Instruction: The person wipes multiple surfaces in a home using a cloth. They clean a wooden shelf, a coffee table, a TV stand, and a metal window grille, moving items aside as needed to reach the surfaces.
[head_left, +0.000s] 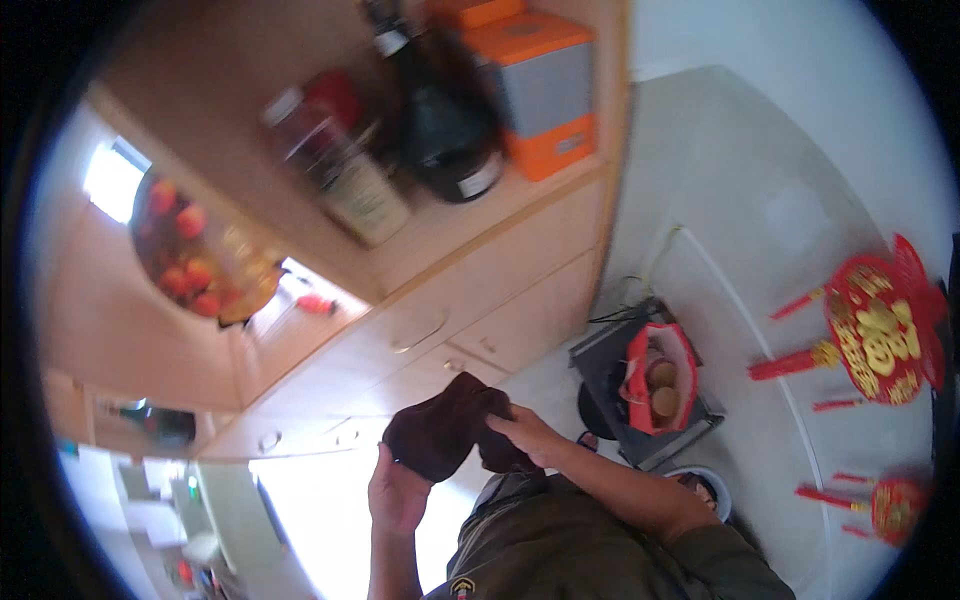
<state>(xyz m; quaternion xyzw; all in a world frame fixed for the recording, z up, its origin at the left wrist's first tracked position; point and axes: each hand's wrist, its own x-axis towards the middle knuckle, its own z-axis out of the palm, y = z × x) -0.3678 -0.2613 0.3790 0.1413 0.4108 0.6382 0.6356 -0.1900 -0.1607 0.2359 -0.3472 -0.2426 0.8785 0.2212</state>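
Note:
A dark brown cloth (439, 427) is stretched between my two hands, in front of my body. My left hand (401, 487) supports its left end, palm up, with the thumb at the cloth's edge. With thumb and fingers my right hand (529, 435) pinches the other end, and a fold of cloth hangs below that grip. Before me stands a light wooden cabinet, its drawer fronts (517, 277) beyond the cloth. The fingers under the cloth are hidden.
On the cabinet shelf are a dark bottle (450, 127), a clear jar (360, 187) and an orange-and-grey box (551, 97). A round decorated plate (199, 255) stands at left. To the right, a red gift bag (660, 382) rests on a dark stand (607, 352). Red ornaments (885, 330) hang on the wall.

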